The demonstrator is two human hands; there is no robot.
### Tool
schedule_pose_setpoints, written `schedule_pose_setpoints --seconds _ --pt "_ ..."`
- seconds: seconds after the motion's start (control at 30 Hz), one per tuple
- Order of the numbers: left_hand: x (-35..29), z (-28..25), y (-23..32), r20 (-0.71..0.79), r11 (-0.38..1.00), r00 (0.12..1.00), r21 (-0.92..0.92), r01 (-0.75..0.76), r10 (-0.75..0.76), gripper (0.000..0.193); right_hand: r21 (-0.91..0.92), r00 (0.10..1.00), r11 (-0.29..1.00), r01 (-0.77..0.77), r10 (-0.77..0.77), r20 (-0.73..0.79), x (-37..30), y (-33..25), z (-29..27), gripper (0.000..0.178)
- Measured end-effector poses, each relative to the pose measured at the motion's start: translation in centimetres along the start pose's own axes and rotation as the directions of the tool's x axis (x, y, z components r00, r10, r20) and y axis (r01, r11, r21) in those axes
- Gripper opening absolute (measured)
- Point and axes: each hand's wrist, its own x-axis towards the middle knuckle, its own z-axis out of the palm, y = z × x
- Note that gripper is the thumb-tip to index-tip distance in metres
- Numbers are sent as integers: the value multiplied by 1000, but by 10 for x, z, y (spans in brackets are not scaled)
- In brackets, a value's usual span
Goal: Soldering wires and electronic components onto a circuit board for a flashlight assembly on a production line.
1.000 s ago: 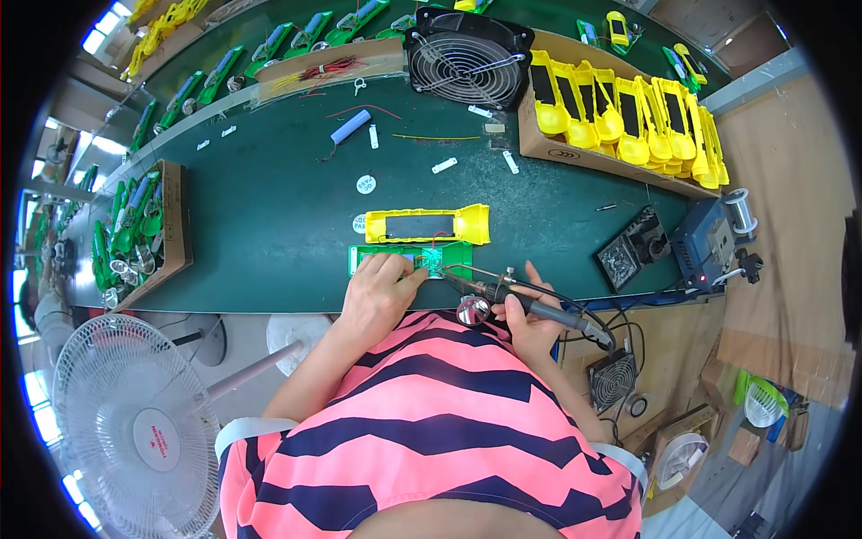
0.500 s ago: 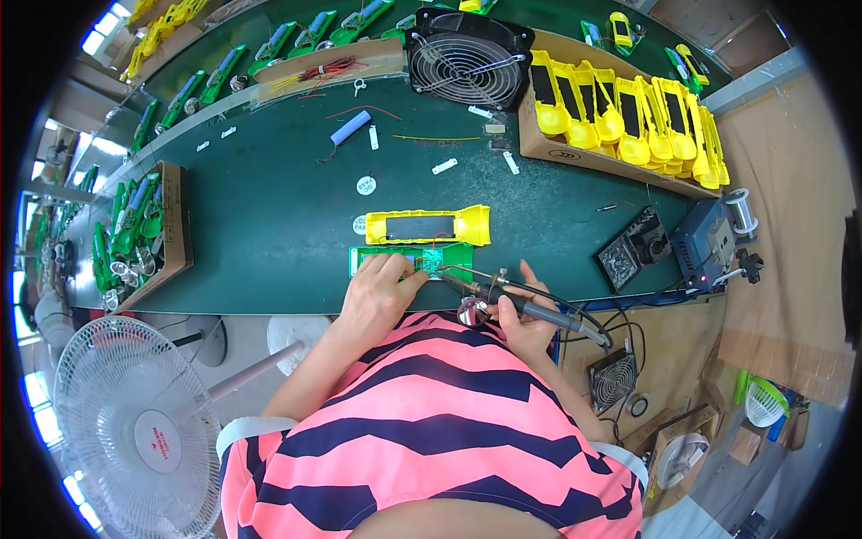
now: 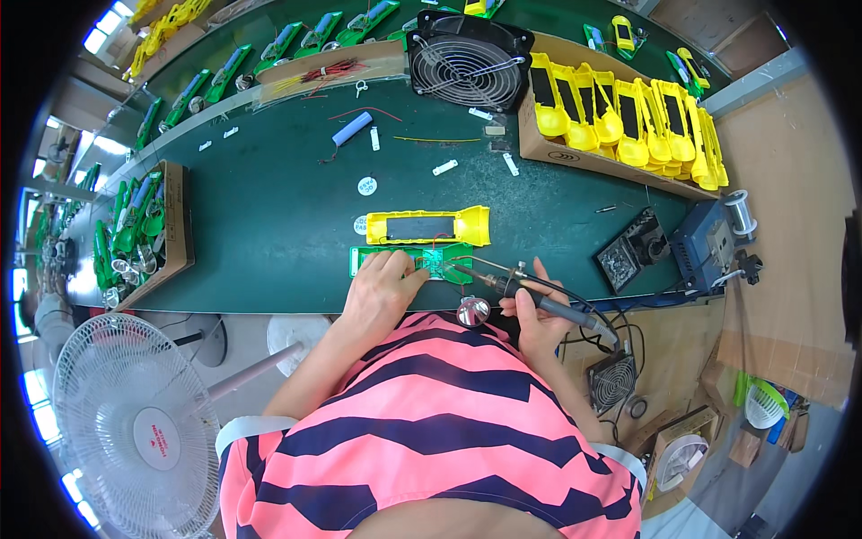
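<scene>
Left hand: left hand (image 3: 382, 286) lies flat, fingers spread and pressing on the green board (image 3: 411, 261), gripping nothing.
Right hand: right hand (image 3: 537, 310) is closed around the handle of the soldering iron (image 3: 530, 295), whose thin tip reaches left onto the board's right part.
Board: a flat green strip with a small patch of parts near its right end, lying at the near edge of the table (image 3: 269, 225), partly covered by the left fingers.
Yellow case: yellow case (image 3: 429, 226), long, with a dark open window in its middle, lies just behind the board, almost touching it.
Right box: cardboard box (image 3: 575, 157) at the far right of the table, packed with upright yellow cases (image 3: 628, 117) in a row.
Left box: cardboard tray (image 3: 171, 235) at the left edge, filled with green cases (image 3: 126, 225).
Far row: more green cases (image 3: 296, 36) lined up along the far edge, beside a black fan (image 3: 467, 61).
Right side: dark sponge stand (image 3: 633, 256) and blue solder station (image 3: 709, 247) sit by the table's right end.
Loose bits: blue battery (image 3: 352, 128), white discs and small white pieces lie scattered on the middle of the table.
Open room: bare green surface stretches between the left tray and the board; the near edge runs just under both hands.
Floor: white fan (image 3: 135, 422) stands at lower left.
</scene>
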Motion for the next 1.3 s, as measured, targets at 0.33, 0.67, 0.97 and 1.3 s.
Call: schedule_pose_setpoints --seconds 0.33,0.67,0.97,1.3 --pt "32 -13 -32 -156 951 941 33 308 -300 31 -71 987 993 90 -99 -126 2 3 -23 22" --pt "-25 3 -45 -362 957 887 -59 284 -286 31 -129 926 972 196 -227 -303 19 5 -57 23" --pt "9 -20 -81 -142 955 990 -290 -62 21 49 -194 881 967 163 -231 -412 39 1 -69 23" --pt "287 -45 -288 -302 899 850 -71 432 -432 47 -159 824 987 -15 -77 -561 40 2 -58 40"
